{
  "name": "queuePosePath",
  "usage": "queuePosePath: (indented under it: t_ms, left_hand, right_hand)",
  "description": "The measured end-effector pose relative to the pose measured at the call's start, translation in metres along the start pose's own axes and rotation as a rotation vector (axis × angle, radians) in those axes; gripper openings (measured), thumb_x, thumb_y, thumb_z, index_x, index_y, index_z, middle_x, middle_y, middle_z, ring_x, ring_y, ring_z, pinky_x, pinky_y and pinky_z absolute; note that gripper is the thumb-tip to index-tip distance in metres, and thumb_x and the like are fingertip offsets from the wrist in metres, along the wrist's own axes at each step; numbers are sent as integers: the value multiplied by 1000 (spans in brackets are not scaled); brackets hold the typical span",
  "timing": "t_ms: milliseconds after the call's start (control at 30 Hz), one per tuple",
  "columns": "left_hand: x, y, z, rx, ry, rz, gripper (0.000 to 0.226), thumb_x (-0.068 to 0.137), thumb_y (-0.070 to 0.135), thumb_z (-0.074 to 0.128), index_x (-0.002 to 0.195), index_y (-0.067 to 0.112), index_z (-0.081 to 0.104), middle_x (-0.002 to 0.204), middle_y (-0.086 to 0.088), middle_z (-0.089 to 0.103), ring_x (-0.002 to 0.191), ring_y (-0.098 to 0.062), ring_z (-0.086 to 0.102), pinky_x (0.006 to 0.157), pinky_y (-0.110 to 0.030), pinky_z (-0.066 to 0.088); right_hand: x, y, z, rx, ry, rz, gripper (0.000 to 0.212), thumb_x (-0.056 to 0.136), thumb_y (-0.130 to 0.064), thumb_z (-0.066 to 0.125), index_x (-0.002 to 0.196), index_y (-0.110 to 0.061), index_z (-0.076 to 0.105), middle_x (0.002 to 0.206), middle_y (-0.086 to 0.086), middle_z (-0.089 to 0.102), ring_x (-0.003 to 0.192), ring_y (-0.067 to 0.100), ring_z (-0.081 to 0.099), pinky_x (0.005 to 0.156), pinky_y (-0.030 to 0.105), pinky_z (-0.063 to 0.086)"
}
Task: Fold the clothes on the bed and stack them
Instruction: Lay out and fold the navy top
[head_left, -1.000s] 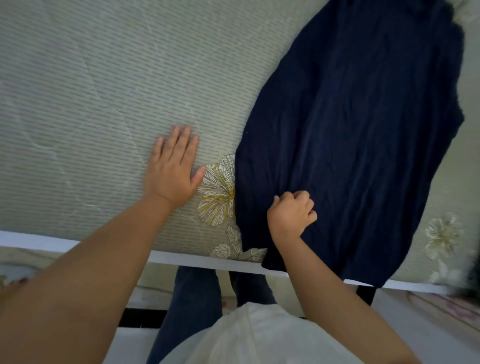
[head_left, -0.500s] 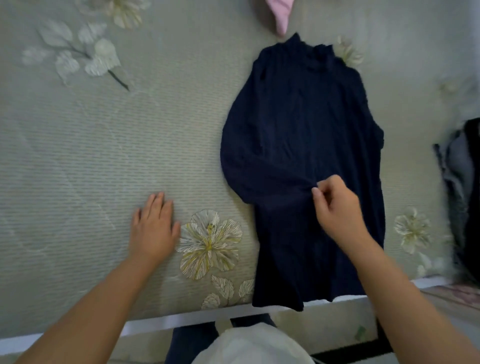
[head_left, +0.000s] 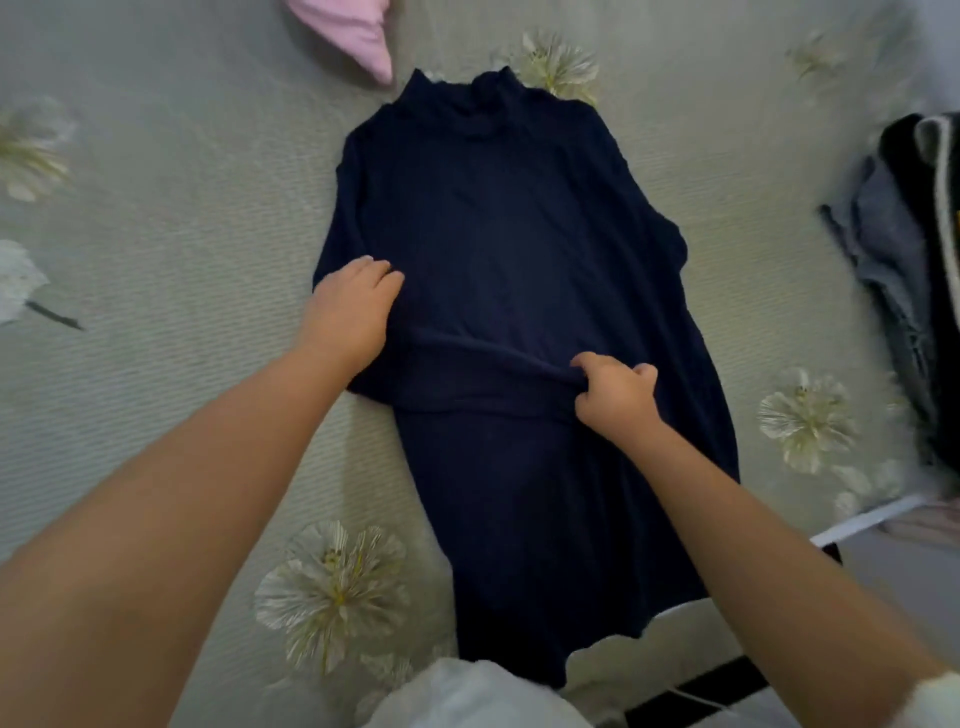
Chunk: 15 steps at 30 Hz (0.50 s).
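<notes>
The navy top (head_left: 509, 270) lies flat mid-bed, collar toward twelve o'clock. My right hand (head_left: 615, 397) pinches the sleeve (head_left: 467, 379) folded across it, fingers curled, to lay it straight; my left hand (head_left: 353, 312) at nine o'clock rests on the edge, fingers loosely bent, pinning the fold.

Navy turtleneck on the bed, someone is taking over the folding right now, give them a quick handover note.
Left hand: rests on the navy turtleneck at its left edge, fingers curled onto the cloth.
Right hand: pinches the sleeve that lies folded across the middle of the body.
The turtleneck lies flat on the floral bed sheet, collar away from the person, hem hanging over the near bed edge.
Done: one sleeve brought across.
Left: the other side, the lengthwise fold, then stacking.
A pink garment lies beyond the collar; a pile of dark and grey clothes waits at the right.
</notes>
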<state>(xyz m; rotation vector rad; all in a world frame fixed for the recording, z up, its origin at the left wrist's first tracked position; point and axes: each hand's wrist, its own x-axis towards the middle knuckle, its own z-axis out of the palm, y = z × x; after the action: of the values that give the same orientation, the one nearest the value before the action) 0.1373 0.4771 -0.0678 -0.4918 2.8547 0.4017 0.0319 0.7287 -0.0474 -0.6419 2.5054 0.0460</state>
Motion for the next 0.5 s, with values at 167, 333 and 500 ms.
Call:
queuePosePath:
  t_ms: [167, 333, 500]
  left_hand:
    - [50, -28, -15, 479, -341, 98, 37, 93, 16, 40, 130, 20, 45, 136, -2, 43, 134, -22, 26, 109, -37, 19]
    - [56, -65, -46, 30, -285, 92, 18, 94, 9, 41, 100, 2, 57, 97, -11, 59, 94, -27, 53, 82, -29, 35]
    - [71, -104, -70, -50, -144, -221, 20, 96, 12, 37, 103, 1, 52, 86, -19, 60, 76, -32, 54, 67, -34, 35]
  right_hand:
    - [34, 15, 0, 59, -88, 36, 30, 85, -6, 47, 110, -15, 59, 114, 2, 57, 104, 20, 52, 98, 34, 20]
    - [79, 5, -23, 270, 15, -106, 19, 84, -3, 50, 96, -4, 65, 99, 9, 61, 93, 26, 56, 93, 35, 35]
    - [120, -14, -54, 233, 44, -232, 15, 83, -2, 51, 91, -2, 65, 92, 10, 61, 86, 27, 56, 91, 36, 34]
